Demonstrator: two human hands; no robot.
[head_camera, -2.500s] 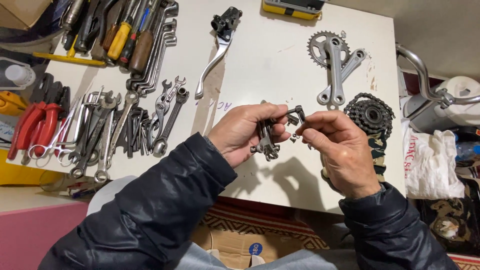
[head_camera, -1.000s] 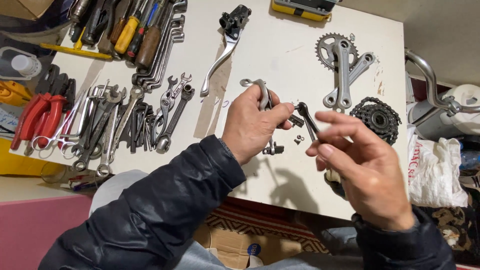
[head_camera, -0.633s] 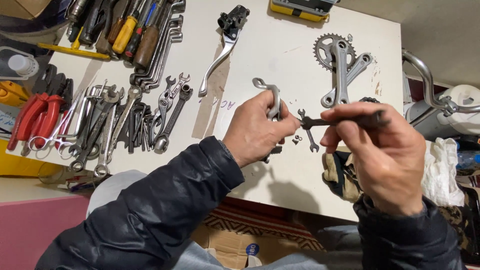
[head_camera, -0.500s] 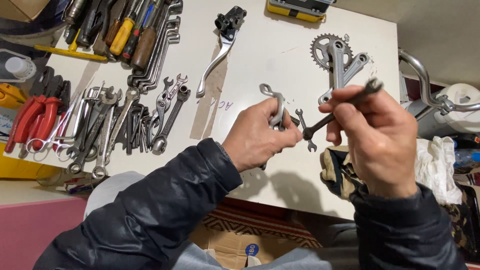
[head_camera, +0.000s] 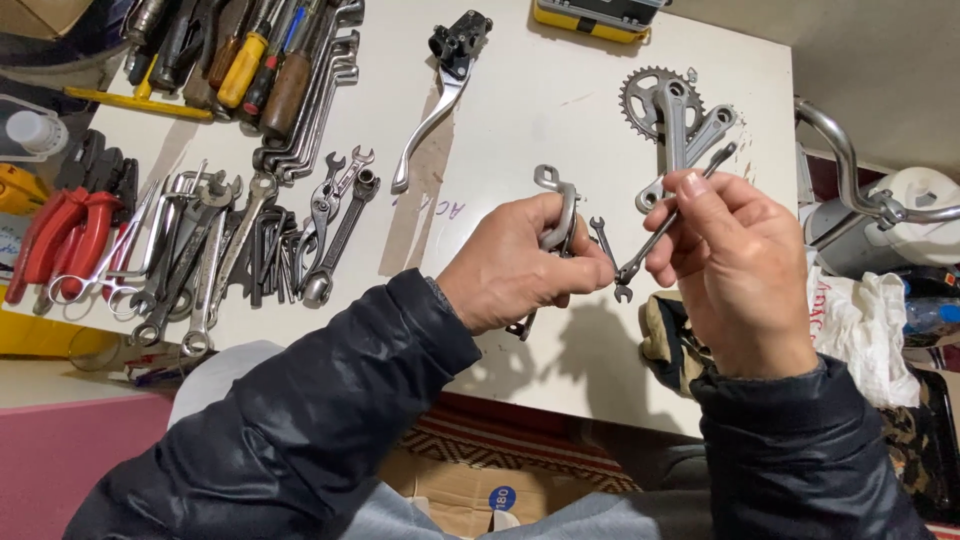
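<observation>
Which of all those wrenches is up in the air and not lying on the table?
The thin small wrench pinched in the right hand. All the other wrenches lie flat on the white table, left of the left hand.

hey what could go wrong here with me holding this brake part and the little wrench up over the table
The slim wrench is pinched only at the right hand's fingertips, so it might slip off the caliper arm in the left hand. A loose small part could drop among the spanners or off the table edge.

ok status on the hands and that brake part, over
Left hand gripping curved metal brake arm. Right hand holding small spanner, its lower end at the part. Nothing between them.
</observation>
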